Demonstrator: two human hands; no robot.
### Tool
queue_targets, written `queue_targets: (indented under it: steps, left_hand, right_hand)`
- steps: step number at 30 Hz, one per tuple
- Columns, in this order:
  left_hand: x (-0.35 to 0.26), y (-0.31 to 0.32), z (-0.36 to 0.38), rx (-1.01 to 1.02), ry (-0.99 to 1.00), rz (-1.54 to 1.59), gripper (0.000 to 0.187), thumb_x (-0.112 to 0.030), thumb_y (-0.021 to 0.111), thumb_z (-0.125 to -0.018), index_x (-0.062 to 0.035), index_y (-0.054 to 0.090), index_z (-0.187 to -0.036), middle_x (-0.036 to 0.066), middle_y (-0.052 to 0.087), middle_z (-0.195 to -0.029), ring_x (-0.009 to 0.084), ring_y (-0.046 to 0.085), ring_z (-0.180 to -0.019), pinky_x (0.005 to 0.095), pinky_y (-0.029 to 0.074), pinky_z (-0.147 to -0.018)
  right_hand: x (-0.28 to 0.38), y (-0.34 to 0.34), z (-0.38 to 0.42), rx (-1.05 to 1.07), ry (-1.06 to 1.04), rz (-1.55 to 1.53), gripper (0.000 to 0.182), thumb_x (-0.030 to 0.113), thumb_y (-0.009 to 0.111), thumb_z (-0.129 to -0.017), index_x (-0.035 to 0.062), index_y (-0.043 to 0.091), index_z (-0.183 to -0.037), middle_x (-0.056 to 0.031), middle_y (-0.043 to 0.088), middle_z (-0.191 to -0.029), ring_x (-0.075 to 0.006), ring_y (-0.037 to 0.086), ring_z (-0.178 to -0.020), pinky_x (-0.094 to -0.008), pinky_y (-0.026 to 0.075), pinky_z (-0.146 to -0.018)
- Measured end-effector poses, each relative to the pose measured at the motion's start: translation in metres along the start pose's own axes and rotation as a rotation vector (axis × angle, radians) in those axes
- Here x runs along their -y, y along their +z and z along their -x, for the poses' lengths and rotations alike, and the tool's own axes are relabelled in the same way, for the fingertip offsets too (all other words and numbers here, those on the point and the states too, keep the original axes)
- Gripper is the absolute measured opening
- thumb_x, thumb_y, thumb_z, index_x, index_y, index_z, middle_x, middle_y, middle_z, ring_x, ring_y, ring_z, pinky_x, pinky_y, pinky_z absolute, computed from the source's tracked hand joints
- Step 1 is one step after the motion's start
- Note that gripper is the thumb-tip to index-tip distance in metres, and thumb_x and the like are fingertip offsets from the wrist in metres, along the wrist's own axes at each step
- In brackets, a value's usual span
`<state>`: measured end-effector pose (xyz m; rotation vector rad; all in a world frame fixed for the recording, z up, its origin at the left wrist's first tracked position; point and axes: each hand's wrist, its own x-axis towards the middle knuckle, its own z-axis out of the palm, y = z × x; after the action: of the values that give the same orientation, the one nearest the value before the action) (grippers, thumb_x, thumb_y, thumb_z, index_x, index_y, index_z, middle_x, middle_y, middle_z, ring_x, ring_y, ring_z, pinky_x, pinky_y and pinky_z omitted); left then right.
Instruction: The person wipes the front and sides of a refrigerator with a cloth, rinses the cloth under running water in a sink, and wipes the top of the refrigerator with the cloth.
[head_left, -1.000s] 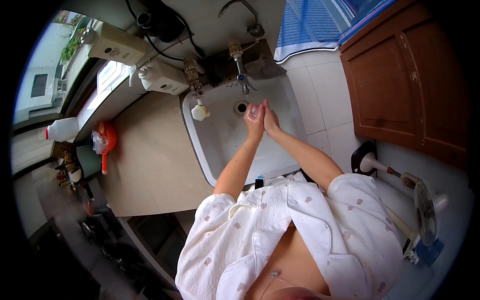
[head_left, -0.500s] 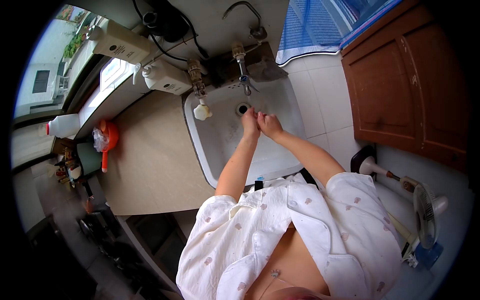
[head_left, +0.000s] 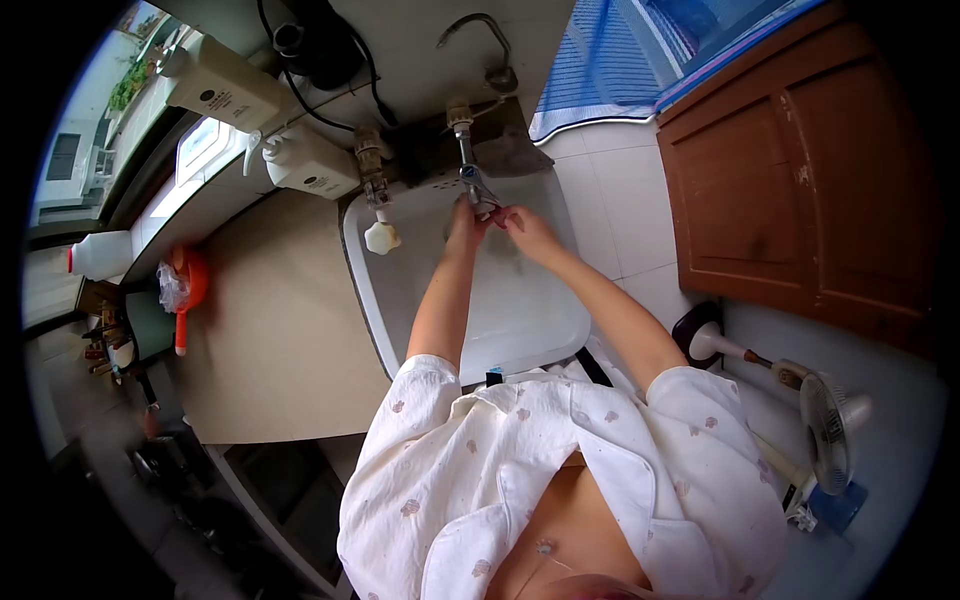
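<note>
Both hands are together just below the spout of the metal tap [head_left: 473,181], over the far end of the white sink [head_left: 460,345]. My left hand [head_left: 467,220] reaches up beside the spout, and its fingers are partly hidden by the tap and the other hand. My right hand [head_left: 528,232] comes from the right with loosely curved fingers, which meet the left at the fingertips. A pale glint shows between them under the spout; I cannot make out whether it is water. No object is visible in either hand.
A second tap with a cream knob [head_left: 381,238] juts over the sink's left rim. Pump bottles [head_left: 312,165] stand behind the beige counter [head_left: 270,330], with an orange-handled scoop [head_left: 188,285] at its left. A brown cabinet [head_left: 770,190] and a fan [head_left: 825,430] are at the right.
The hands were clasped together over the drain. They have moved forward to the tap's spout, and the fingers of the right hand have loosened. The whole view has shifted slightly.
</note>
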<state>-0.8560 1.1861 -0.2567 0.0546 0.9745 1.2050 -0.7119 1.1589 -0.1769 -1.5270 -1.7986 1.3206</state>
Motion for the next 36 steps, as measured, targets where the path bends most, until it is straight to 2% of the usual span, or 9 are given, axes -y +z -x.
queue_targets:
  steps: [4, 11, 16, 19, 23, 29, 31, 34, 36]
  left_hand:
    - [0.007, -0.001, -0.014, 0.164, -0.001, -0.095, 0.018, -0.02, 0.042, -0.08, -0.0041, 0.049, -0.08, 0.01, 0.057, -0.071, 0.0222, 0.056, -0.065, 0.0358, 0.046, -0.056]
    - [-0.001, 0.007, 0.02, 0.024, 0.082, -0.102, 0.024, -0.019, 0.039, -0.085, 0.0009, 0.052, -0.086, 0.013, 0.058, -0.077, 0.0235, 0.058, -0.067, 0.0345, 0.049, -0.058]
    - [-0.012, -0.026, 0.033, 0.446, 0.1, 0.01, 0.035, -0.027, 0.039, -0.089, 0.0059, 0.051, -0.085, 0.016, 0.058, -0.077, 0.0272, 0.059, -0.068, 0.0385, 0.05, -0.063]
    - [-0.013, -0.031, 0.038, 0.185, 0.119, 0.024, 0.037, -0.029, 0.04, -0.089, 0.0064, 0.05, -0.088, 0.018, 0.058, -0.079, 0.0286, 0.059, -0.068, 0.0382, 0.05, -0.063]
    - [-0.021, -0.015, 0.07, 0.112, 0.106, 0.011, 0.035, -0.028, 0.038, -0.089, 0.0055, 0.048, -0.088, 0.016, 0.056, -0.081, 0.0281, 0.056, -0.076, 0.0402, 0.047, -0.073]
    - [-0.003, 0.004, 0.104, 0.065, 0.256, -0.012, 0.02, -0.016, 0.041, -0.086, -0.0005, 0.042, -0.098, 0.013, 0.054, -0.088, 0.0234, 0.056, -0.08, 0.0357, 0.047, -0.069]
    - [0.001, 0.015, 0.119, 0.127, 0.29, -0.082, 0.018, -0.014, 0.041, -0.086, -0.0059, 0.037, -0.101, 0.01, 0.048, -0.096, 0.0195, 0.05, -0.087, 0.0329, 0.042, -0.076]
    - [0.01, 0.018, 0.134, 0.193, 0.272, -0.446, 0.029, -0.018, 0.043, -0.083, -0.0065, 0.037, -0.109, 0.008, 0.042, -0.103, 0.0177, 0.042, -0.097, 0.0308, 0.036, -0.083]
    - [0.012, 0.012, 0.136, 0.192, 0.323, -0.605, 0.034, -0.019, 0.044, -0.082, -0.0062, 0.036, -0.112, 0.009, 0.04, -0.106, 0.0185, 0.039, -0.101, 0.0313, 0.035, -0.085]
  right_hand:
    - [0.038, -0.029, 0.009, -0.06, -0.14, -0.152, 0.025, 0.002, 0.043, -0.078, 0.0021, 0.053, -0.101, -0.0116, 0.059, -0.087, -0.023, 0.058, -0.076, -0.0307, 0.046, -0.066]
    - [0.066, -0.042, 0.006, -0.013, -0.308, -0.21, 0.034, -0.007, 0.039, -0.071, 0.0006, 0.057, -0.099, -0.0115, 0.057, -0.09, -0.0186, 0.059, -0.07, -0.027, 0.047, -0.064]
    - [0.063, -0.037, 0.007, -0.099, -0.264, -0.204, 0.035, -0.007, 0.038, -0.069, -0.0003, 0.058, -0.097, -0.0127, 0.06, -0.091, -0.0182, 0.059, -0.069, -0.0261, 0.047, -0.063]
    - [0.062, -0.034, 0.01, -0.06, -0.179, -0.223, 0.037, -0.008, 0.037, -0.072, 0.0002, 0.057, -0.102, -0.0105, 0.061, -0.091, -0.0136, 0.058, -0.069, -0.0232, 0.046, -0.066]
    - [0.061, -0.015, 0.008, -0.057, -0.295, -0.164, 0.034, -0.006, 0.04, -0.072, -0.0009, 0.057, -0.101, -0.0108, 0.061, -0.09, -0.0129, 0.058, -0.067, -0.0229, 0.046, -0.065]
    - [0.034, -0.01, 0.005, 0.039, -0.043, -0.336, 0.031, -0.002, 0.051, -0.071, 0.0013, 0.055, -0.102, -0.009, 0.059, -0.095, -0.0142, 0.056, -0.088, -0.0302, 0.045, -0.075]
    - [0.048, -0.022, 0.021, 0.538, 0.57, -0.391, 0.029, 0.002, 0.054, -0.074, 0.0048, 0.052, -0.102, -0.0056, 0.057, -0.088, -0.0135, 0.054, -0.089, -0.0332, 0.044, -0.075]
    - [0.024, -0.008, 0.029, 0.77, 0.44, -0.781, 0.029, 0.018, 0.064, -0.07, 0.0065, 0.051, -0.093, -0.0043, 0.055, -0.073, -0.0154, 0.054, -0.066, -0.0294, 0.045, -0.06]
    - [0.017, -0.004, 0.032, 0.765, 0.418, -0.711, 0.027, 0.018, 0.065, -0.066, 0.0066, 0.052, -0.086, -0.0034, 0.052, -0.069, -0.0132, 0.05, -0.059, -0.0268, 0.042, -0.054]
